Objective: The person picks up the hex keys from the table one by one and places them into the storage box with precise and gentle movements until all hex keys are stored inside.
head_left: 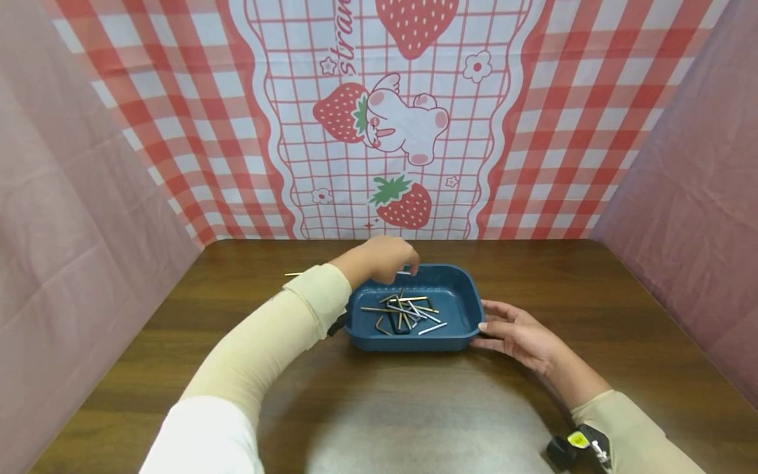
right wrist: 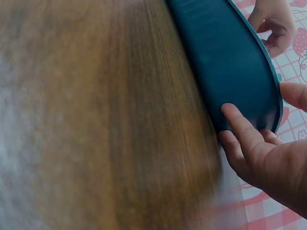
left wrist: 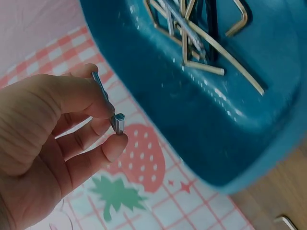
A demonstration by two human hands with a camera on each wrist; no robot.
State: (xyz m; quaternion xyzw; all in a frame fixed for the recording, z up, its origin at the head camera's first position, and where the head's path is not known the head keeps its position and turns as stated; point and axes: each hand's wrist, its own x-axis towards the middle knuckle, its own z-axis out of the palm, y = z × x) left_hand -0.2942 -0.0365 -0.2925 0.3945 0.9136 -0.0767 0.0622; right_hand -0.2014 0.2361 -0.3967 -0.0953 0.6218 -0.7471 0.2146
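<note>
My left hand (head_left: 387,258) is over the far left rim of a blue tray (head_left: 393,343), pinching a silver hex key (left wrist: 120,123) between thumb and fingers. The tray's floor holds a loose heap of L-shaped hex keys (left wrist: 184,48) in gold, silver and black. One silver piece (head_left: 433,328) lies a bit apart, toward the near side. At the tray's right end, my right hand (head_left: 521,338) grips the near corner. Its thumb sits on the rim and its fingers (right wrist: 242,127) lie against the outer wall.
A gold-coloured hex key (head_left: 293,274) rests on the brown wooden table (head_left: 379,408), left of the tray and partly behind the left wrist. Behind the table hangs a red-and-white checked cloth (head_left: 562,151) with strawberries. Pinkish cloth (head_left: 77,217) flanks both sides.
</note>
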